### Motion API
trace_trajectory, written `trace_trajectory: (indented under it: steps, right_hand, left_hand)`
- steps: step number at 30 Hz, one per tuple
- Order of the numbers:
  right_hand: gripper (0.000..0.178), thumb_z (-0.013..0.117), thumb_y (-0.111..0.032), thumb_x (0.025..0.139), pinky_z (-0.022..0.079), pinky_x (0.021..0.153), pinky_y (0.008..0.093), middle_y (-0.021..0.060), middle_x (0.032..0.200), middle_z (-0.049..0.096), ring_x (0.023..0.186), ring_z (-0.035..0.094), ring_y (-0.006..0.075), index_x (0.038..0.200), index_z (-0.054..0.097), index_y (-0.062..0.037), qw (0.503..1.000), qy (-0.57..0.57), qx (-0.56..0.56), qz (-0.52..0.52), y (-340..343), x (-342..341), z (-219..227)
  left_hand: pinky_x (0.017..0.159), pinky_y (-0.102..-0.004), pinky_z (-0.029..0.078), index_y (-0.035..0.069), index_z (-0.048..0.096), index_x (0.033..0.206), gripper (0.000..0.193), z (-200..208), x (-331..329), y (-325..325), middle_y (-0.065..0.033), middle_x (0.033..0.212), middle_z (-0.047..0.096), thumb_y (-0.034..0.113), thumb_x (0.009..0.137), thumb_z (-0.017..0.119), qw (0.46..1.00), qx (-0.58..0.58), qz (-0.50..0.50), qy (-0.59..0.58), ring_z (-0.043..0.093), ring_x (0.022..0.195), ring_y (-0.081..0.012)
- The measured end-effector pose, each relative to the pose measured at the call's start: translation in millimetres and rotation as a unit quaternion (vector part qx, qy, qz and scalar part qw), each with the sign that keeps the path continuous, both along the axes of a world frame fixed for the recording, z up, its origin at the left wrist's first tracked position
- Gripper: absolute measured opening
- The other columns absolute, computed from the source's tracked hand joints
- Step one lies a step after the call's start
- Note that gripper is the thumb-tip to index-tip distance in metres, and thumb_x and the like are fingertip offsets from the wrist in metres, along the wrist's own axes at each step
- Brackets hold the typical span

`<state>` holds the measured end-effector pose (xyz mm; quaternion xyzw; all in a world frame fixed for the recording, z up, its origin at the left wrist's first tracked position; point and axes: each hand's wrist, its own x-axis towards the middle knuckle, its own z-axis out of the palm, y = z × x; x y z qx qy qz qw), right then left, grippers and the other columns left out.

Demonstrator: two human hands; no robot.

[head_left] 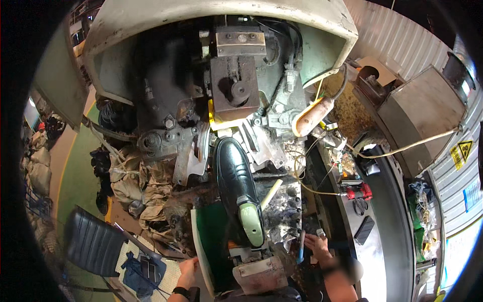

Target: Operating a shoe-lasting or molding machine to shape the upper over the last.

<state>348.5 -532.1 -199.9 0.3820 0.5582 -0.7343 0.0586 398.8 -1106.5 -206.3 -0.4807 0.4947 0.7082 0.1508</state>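
Note:
A glossy black leather shoe (pixel 234 173) rests in the middle of the machine, toe pointing away from me, on a pale green shoe last (pixel 250 221) that shows at the heel. My left hand (pixel 187 272) is low at the left, fingertips at the outer edge of a white panel with a green inner side (pixel 215 246); its fingers are partly hidden. My right hand (pixel 318 246) is beside a light blue handle (pixel 301 246) to the right of the last, fingers stretched out. Neither hand touches the shoe.
Metal jaws (pixel 193 161) flank the toe under a dark press block (pixel 234 88). A lamp (pixel 313 117) hangs at the right. A bench (pixel 370 246) there holds a red tool (pixel 358 192) and a phone (pixel 365 230). A black chair (pixel 93 241) and cloth sacks (pixel 146 191) stand left.

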Motion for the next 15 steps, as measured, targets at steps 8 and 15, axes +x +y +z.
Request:
trace_trajectory:
  steps: [8,15]
  right_hand:
    - [0.031,0.065,-0.014,0.092,0.056,0.087,0.0325,0.0152,0.104,0.072,0.095,0.07,0.0215,0.113,0.064,0.0091,0.966,0.214,0.074,0.127,-86,-80,207]
    - [0.026,0.071,-0.016,0.092,0.058,0.072,0.0338,0.0184,0.099,0.075,0.084,0.072,0.0189,0.102,0.064,0.0068,0.845,0.28,0.24,0.388,-140,-109,213]
  left_hand:
    - [0.088,-0.0318,0.049,-0.002,0.067,0.111,0.025,75,-28,-35,-0.0081,0.102,0.069,0.011,0.091,0.071,0.925,-0.278,0.086,0.244,0.063,0.097,-0.0177]
    - [0.096,-0.0306,0.052,-0.005,0.064,0.118,0.026,259,-91,99,-0.0115,0.113,0.069,0.01,0.096,0.067,0.862,-0.222,-0.03,0.454,0.067,0.107,-0.0199]
